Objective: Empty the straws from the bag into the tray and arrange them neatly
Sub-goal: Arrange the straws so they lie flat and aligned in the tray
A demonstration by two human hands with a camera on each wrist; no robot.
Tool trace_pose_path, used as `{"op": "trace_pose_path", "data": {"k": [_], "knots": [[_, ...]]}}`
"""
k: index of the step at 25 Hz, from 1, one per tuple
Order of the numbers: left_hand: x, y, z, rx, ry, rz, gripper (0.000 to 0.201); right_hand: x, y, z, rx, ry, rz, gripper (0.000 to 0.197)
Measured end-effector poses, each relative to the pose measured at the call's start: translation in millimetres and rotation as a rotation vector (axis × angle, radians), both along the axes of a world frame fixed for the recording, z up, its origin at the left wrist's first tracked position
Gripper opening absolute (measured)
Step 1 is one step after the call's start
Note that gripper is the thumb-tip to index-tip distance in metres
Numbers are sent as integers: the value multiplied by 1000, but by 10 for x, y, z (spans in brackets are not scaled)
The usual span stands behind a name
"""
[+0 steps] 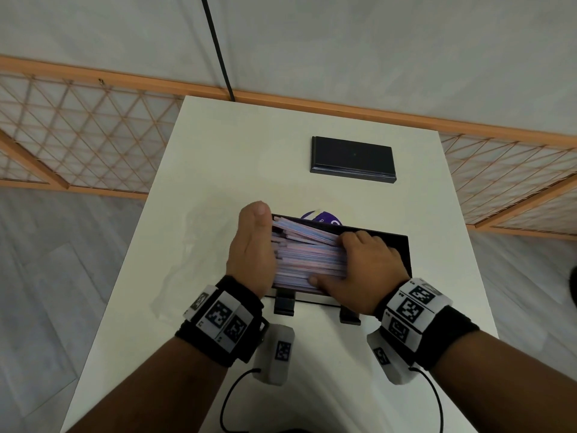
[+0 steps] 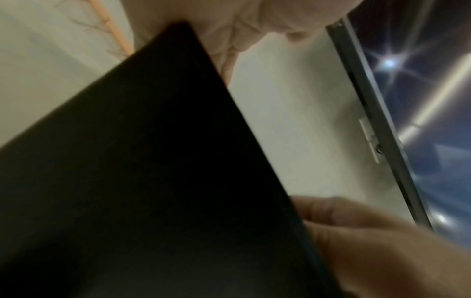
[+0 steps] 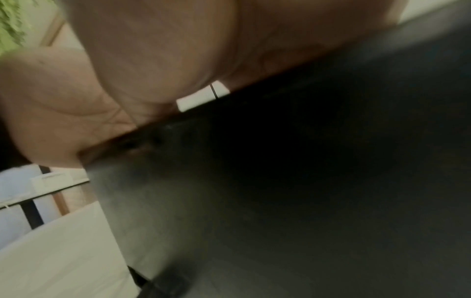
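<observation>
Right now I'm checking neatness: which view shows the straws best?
The head view: the straws lie stacked in the black tray between the left hand and right hand. Both wrist views show only dark tray wall and skin, no straws.

L hand stands on edge, palm facing right, fingers straight, thumb on top. R hand lies palm-down, fingers curled at far side, thumb stretched left. Both forearms reach in from near edge, w/ wrist bands.

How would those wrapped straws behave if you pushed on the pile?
The straws are thin, loose sticks, so they probably slide over each other easily. The left hand squares their ends while the right hand presses on top; inside the tray they likely stay put.
</observation>
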State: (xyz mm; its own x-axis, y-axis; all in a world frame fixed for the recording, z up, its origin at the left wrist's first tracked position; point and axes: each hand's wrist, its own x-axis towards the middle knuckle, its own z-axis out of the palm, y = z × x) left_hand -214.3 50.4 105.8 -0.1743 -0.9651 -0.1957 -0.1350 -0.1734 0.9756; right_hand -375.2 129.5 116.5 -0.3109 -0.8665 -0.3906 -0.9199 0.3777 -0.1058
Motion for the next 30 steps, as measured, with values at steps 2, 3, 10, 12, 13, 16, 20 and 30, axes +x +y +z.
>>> {"op": "trace_pose_path", "data": {"k": [2,3,10,12,13,16,20,30], "knots": [[14,8,-24,152,68,-43,39,13,-20,-27,66,6,-11,85],[14,8,-37,177,45,-80,52,22,-27,-37,86,10,-19,87],[-63,41,16,105,-257,-250,75,82,-90,-69,157,42,36,96],[-80,45,22,94,-281,-245,74,112,-88,-57,141,56,80,92],[-77,46,5,97,-294,-233,74,115,-85,-39,150,105,78,94],[-66,61,-49,62,-307,-235,73,78,-69,-8,175,212,30,105],[-83,46,-66,81,-313,-189,68,118,-70,-82,160,38,69,97],[-176,83,382,512,246,63,16,5,46,-29,168,-102,73,125]]}}
